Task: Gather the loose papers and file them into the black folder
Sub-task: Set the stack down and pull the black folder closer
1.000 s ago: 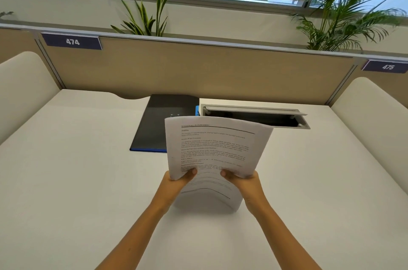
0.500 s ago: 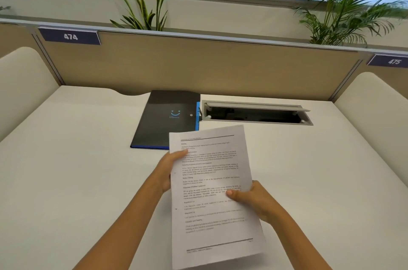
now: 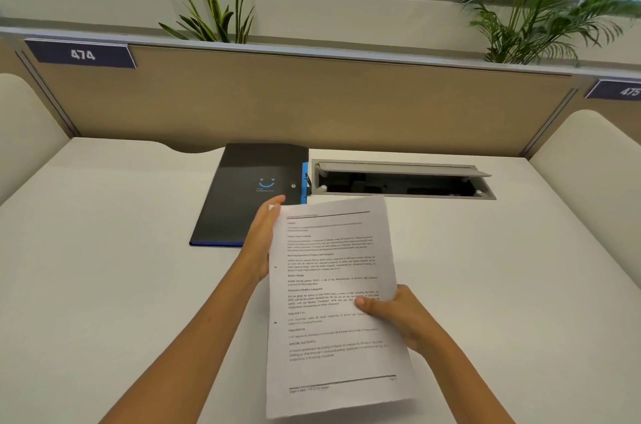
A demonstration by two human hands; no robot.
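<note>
A stack of white printed paper sheets (image 3: 333, 302) is held above the white desk surface (image 3: 121, 267), in the near middle of the scene, printed side up. The left hand (image 3: 265, 236) lies along the stack's far left edge, its fingers (image 3: 275, 207) stretched nearly straight and pressed flat against that edge rather than curled round it. The right hand (image 3: 399, 314) grips the stack's right edge about halfway down, thumb on top of the page and the other fingers tucked beneath, so it is closed on the sheets.

The flat black folder with blue trim (image 3: 249, 195) lies closed on the surface just beyond the left hand, a small blue smile mark on its cover. The far corner of the paper overlaps its near right corner in the view; whether they touch cannot be told. Right of the folder, a grey metal cable hatch (image 3: 402, 179) sits open in the surface. Behind runs a tan divider panel (image 3: 312, 101) with a dark label reading 474 (image 3: 81, 54) at far left.
</note>
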